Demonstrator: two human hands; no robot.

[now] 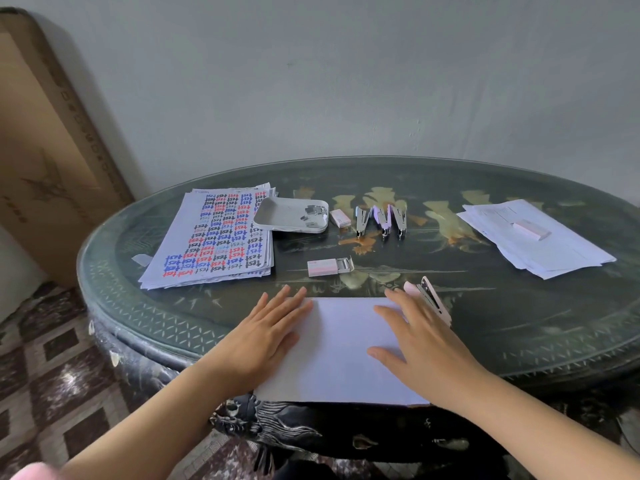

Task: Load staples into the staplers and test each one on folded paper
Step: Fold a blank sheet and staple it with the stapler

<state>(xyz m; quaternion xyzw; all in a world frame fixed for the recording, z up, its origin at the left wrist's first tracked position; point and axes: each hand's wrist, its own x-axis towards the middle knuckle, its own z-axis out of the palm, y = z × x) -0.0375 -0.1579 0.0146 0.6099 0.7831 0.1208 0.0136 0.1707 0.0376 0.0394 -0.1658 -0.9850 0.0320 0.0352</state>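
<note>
A folded white sheet (pixel 341 351) lies at the table's near edge. My left hand (pixel 266 336) presses flat on its left side with straight fingers. My right hand (pixel 419 337) rests flat on its right side. Just beyond my right fingers a pink stapler (pixel 431 299) lies opened on the table. Three more staplers (pixel 381 221) stand in a row farther back. An open staple box (pixel 329 266) lies in the middle, and a small shut one (pixel 340 218) sits beside a white tray (pixel 277 213) holding loose staples.
A stack of printed "test" sheets (pixel 216 240) lies at the left of the dark oval glass-topped table (pixel 519 306). White papers with a pink box (pixel 531 228) on top lie at the right. A cardboard box (pixel 45 150) leans on the wall at left.
</note>
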